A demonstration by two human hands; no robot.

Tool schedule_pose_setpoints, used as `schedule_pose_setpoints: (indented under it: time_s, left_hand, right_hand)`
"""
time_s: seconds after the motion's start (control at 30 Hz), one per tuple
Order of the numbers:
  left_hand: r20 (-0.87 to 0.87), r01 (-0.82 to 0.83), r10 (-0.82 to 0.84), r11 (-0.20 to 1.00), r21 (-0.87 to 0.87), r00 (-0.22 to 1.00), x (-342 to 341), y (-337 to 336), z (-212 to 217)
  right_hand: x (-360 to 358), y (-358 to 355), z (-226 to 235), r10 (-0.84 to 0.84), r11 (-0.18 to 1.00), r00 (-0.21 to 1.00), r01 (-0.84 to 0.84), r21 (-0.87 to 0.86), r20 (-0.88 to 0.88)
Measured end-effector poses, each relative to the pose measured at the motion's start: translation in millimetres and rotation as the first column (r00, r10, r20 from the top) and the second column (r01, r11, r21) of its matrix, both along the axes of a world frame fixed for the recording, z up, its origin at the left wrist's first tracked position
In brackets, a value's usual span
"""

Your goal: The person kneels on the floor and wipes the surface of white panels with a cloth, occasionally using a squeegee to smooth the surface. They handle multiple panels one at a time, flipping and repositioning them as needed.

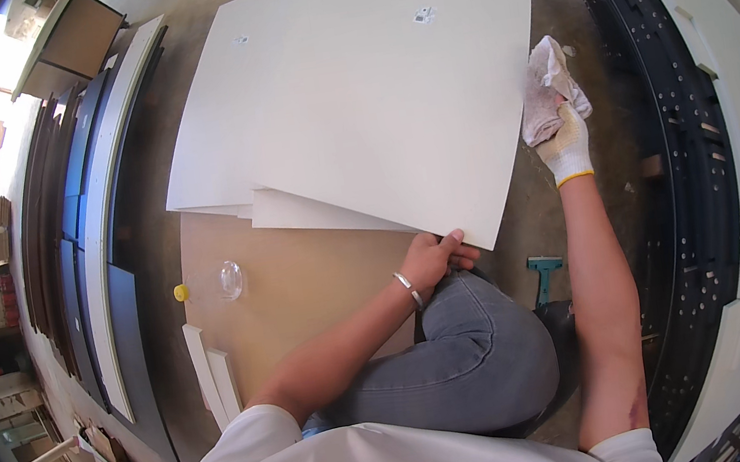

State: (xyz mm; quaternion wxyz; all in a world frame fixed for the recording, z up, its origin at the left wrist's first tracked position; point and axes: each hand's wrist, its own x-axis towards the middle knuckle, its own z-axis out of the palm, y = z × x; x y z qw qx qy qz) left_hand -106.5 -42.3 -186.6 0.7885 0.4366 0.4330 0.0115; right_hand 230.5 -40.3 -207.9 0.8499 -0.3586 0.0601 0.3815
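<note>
Several large white panels [372, 108] lie stacked and fanned out in front of me. My left hand [435, 258], bare with a silver bracelet on the wrist, pinches the near edge of the top panel close to its corner, thumb above and fingers below. In a white knit glove with a yellow cuff, my right hand [563, 147] grips a crumpled whitish rag [550, 97] against the panel's right edge. Under the white panels is a brown board [300, 269]. A teal scraper [544, 276] lies on the floor between my knee and right forearm.
A clear bottle [230, 280] with a yellow cap lies on the brown board, with narrow white strips [211, 376] nearby. Long dark and white boards [113, 220] are stacked along the left. Black perforated metal parts [656, 115] line the right side.
</note>
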Motion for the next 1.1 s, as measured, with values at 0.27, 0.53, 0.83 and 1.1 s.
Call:
schedule_pose_setpoints:
  time_s: [0.27,0.53,0.83,1.1]
  left_hand:
    - [0.138,0.03,-0.025,0.999,-0.031,0.99,6,2,-16]
    - [0.113,0.118,-0.145,0.969,0.217,0.983,-16,10,-46]
    - [-0.1,-0.397,0.708,0.5,0.77,0.699,-262,36,-97]
    - [0.15,-0.486,0.844,0.143,0.862,0.514,-377,113,-93]
  right_hand:
    - [-27,-52,60,0.071,0.997,0.996,-0.069,-0.039,0.053]
    - [-62,-107,99,0.153,0.974,0.974,-0.177,0.141,0.166]
    - [-85,-162,116,0.001,0.988,0.986,-0.026,0.151,0.167]
    - [-106,-100,92,0.201,0.948,0.969,-0.229,0.221,0.144]
